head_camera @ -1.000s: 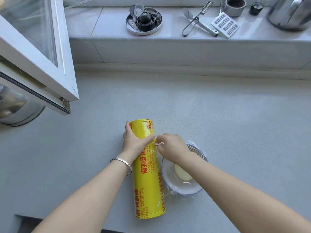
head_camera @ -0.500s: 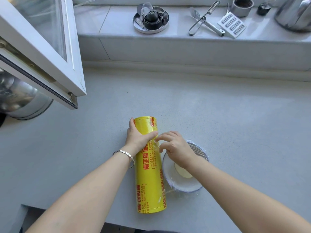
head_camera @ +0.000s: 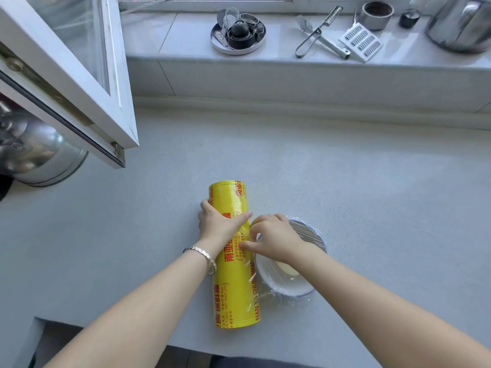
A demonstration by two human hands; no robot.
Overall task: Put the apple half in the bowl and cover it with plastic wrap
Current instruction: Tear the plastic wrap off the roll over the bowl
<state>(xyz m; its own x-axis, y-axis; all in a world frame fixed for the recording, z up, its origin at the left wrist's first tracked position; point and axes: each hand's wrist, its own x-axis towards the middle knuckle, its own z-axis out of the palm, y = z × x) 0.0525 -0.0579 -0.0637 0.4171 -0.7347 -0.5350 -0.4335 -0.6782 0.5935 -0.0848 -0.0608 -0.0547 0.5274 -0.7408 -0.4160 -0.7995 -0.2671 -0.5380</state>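
A yellow roll of plastic wrap [head_camera: 235, 288] lies lengthwise on the grey counter. My left hand [head_camera: 218, 221] presses down on its upper half, gripping it. Just right of the roll stands a white bowl [head_camera: 300, 289] with a pale apple half [head_camera: 287, 269] inside, and clear film [head_camera: 310, 235] is stretched over it. My right hand [head_camera: 273, 239] hovers over the bowl's left rim, with thumb and fingers pinching the film where it meets the roll. My right forearm hides part of the bowl.
An open window sash [head_camera: 66, 75] juts over the counter at left, above a steel pot [head_camera: 37, 155]. On the rear ledge sit a round tray of small parts [head_camera: 237, 33], tongs and a peeler [head_camera: 318, 33], a grater piece [head_camera: 361, 42] and a steel kettle [head_camera: 462, 25]. The counter's front edge [head_camera: 186, 343] is near.
My right hand has slid down along the roll's right edge, and its fingers have closed on the film. My left hand stays on the roll. The camera has shifted slightly.
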